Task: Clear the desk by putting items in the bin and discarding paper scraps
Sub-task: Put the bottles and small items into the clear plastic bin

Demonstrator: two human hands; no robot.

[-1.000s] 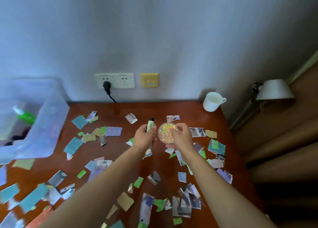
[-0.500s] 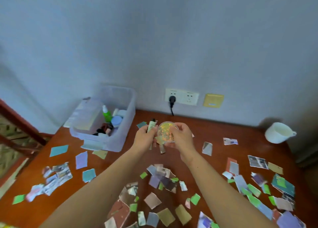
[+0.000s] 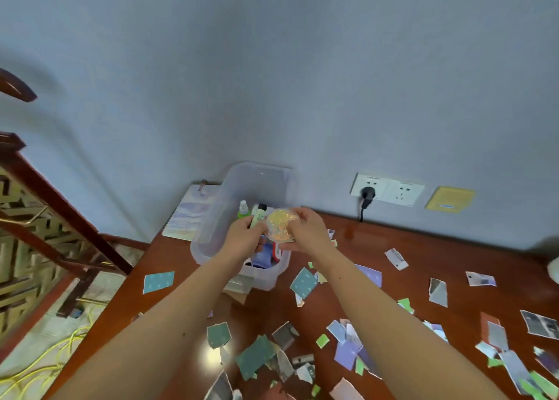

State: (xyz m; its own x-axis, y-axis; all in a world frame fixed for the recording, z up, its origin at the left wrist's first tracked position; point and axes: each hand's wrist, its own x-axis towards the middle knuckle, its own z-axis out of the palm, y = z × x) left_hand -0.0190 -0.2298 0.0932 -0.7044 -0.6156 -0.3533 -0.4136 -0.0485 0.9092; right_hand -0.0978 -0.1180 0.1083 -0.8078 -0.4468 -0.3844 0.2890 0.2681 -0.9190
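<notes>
J: Hands have shifted left since half a second ago. They now sit over the clear plastic bin [image 3: 257,177], which was off to their left before.
M: Grips?
J: Left hand [image 3: 242,239] is curled round a pale green tube [image 3: 257,216] with a black cap, roughly upright. Right hand [image 3: 308,233] holds a round clear case [image 3: 281,222] of gold glitter, fingers curled on its rim. Tube and case touch, both above the bin's middle.
M: Bin contents?
J: Green bottle [image 3: 243,209] with a white cap, standing at the far end. Something blue [image 3: 261,259] and a red-and-white item at the near end, partly hidden by the hands. Can't tell more.
M: Bin location?
J: Far left of the table [image 3: 423,257], by the wall. Spiral notebook [image 3: 187,215] just beside it on the left.
M: Scraps?
J: Paper scraps [image 3: 304,281] lie scattered over the table, near and right of the bin.
</notes>
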